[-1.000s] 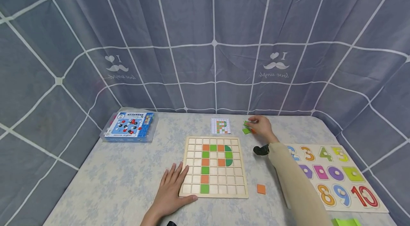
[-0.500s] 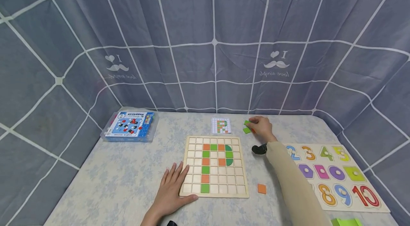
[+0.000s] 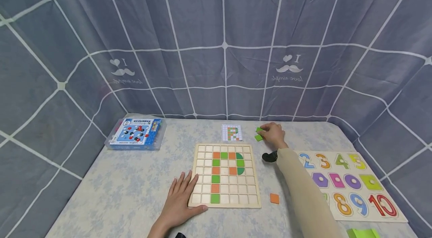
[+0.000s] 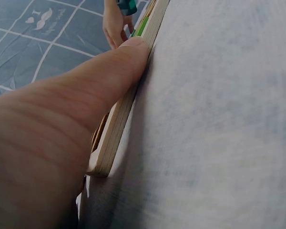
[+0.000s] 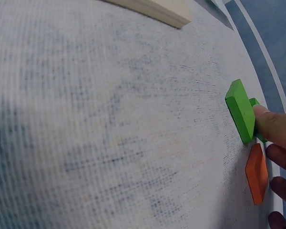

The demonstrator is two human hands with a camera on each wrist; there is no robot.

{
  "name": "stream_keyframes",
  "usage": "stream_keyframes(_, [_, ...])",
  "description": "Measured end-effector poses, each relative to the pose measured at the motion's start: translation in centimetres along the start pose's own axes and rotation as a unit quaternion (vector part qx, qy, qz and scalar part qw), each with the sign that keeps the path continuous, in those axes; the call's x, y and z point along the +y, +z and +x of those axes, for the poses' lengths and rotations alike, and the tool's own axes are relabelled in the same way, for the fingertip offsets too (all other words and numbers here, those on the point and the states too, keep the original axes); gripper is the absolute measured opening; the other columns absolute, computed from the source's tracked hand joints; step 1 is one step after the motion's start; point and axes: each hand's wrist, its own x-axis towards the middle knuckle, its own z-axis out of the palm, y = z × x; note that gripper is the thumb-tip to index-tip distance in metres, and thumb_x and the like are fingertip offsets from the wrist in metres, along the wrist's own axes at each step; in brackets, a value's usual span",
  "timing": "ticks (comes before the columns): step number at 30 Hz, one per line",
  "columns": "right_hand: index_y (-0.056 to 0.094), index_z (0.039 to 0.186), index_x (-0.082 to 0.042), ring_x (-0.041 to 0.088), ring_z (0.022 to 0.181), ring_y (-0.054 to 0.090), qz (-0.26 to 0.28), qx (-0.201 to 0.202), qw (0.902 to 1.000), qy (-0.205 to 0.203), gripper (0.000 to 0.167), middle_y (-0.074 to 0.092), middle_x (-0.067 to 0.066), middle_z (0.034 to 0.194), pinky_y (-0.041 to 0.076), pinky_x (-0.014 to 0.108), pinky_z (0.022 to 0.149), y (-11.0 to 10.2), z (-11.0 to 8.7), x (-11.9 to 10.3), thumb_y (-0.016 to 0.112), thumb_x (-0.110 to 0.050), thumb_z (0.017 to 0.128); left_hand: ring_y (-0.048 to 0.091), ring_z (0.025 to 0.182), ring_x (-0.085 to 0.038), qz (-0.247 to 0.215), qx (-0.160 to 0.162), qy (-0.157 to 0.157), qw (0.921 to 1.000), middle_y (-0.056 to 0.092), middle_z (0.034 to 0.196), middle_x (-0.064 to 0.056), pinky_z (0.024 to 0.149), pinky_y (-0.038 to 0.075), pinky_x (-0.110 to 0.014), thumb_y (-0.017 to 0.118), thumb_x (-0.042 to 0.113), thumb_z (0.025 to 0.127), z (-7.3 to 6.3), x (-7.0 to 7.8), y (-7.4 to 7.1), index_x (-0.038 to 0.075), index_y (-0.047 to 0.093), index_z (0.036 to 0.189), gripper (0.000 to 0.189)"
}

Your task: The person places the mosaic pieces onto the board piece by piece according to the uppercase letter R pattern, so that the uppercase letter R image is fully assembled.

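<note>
My left hand [image 3: 181,202] rests with spread, straight fingers on the lower left corner of a wooden grid board [image 3: 224,179]. Orange and green tiles on the board make a P-like figure with rounded green pieces at its right. In the left wrist view the thumb [image 4: 128,52] lies along the board's edge. Beyond the board's far right corner, my right hand [image 3: 274,135] pinches a green tile [image 5: 253,101], its fingertips partly hidden. Another green tile [image 5: 241,112] lies just before the thumb, and an orange tile [image 5: 256,174] sits under the fingers.
A printed pattern card [image 3: 231,133] lies behind the board. One orange tile [image 3: 275,198] is right of it. A number puzzle board [image 3: 364,208] lies at the right, partly under the sleeve, with a green object [image 3: 362,233] in front. A boxed molecule set [image 3: 135,133] stands far left.
My right hand stays at the small tiles, its fingers shifting only slightly over them. The forearm has swung a little to the left. The left hand has not moved.
</note>
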Motion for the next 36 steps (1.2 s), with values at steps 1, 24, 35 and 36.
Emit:
stream_keyframes(1, [0.072, 0.107, -0.004, 0.040, 0.104, 0.046, 0.002, 0.000, 1.0000, 0.001, 0.030, 0.059, 0.016, 0.106, 0.030, 0.058, 0.088, 0.0, 0.0, 0.1, 0.072, -0.025, 0.085, 0.008, 0.142, -0.034, 0.001, -0.001, 0.000, 1.0000, 0.020, 0.155, -0.010, 0.110, 0.003, -0.052, 0.061, 0.068, 0.077, 0.0, 0.0, 0.0, 0.013, 0.031, 0.150, 0.097])
stream_keyframes(24, [0.065, 0.092, -0.005, 0.025, 0.073, 0.056, 0.055, 0.009, 0.9977, 0.038, 0.013, 0.061, 0.005, 0.078, 0.038, 0.047, 0.080, -0.5, -0.3, -0.1, 0.071, -0.014, 0.084, 0.009, 0.142, -0.034, -0.001, 0.003, 0.005, 1.0000, 0.021, 0.155, -0.011, 0.110, 0.004, -0.052, 0.062, 0.068, 0.077, -0.1, 0.0, 0.4, 0.013, 0.032, 0.150, 0.097])
stream_keyframes(35, [0.062, 0.099, 0.003, 0.013, 0.068, 0.049, 0.198, 0.028, 0.9794, 0.023, 0.020, 0.056, 0.006, 0.080, 0.040, 0.021, 0.053, -1.3, -0.8, -1.8, 0.068, -0.011, 0.085, 0.007, 0.142, -0.033, -0.003, 0.002, 0.002, 1.0000, 0.020, 0.155, -0.010, 0.110, 0.003, -0.051, 0.061, 0.068, 0.077, 0.0, -0.2, 0.1, 0.013, 0.030, 0.151, 0.097])
stream_keyframes(36, [0.062, 0.100, 0.003, 0.013, 0.067, 0.049, 0.211, 0.028, 0.9769, 0.021, 0.020, 0.057, 0.006, 0.081, 0.040, 0.021, 0.053, -1.4, -1.1, -2.2, 0.068, -0.011, 0.086, 0.007, 0.142, -0.033, -0.003, 0.001, 0.000, 1.0000, 0.019, 0.156, -0.010, 0.111, 0.003, -0.051, 0.061, 0.068, 0.077, 0.0, -0.2, 0.0, 0.014, 0.030, 0.151, 0.097])
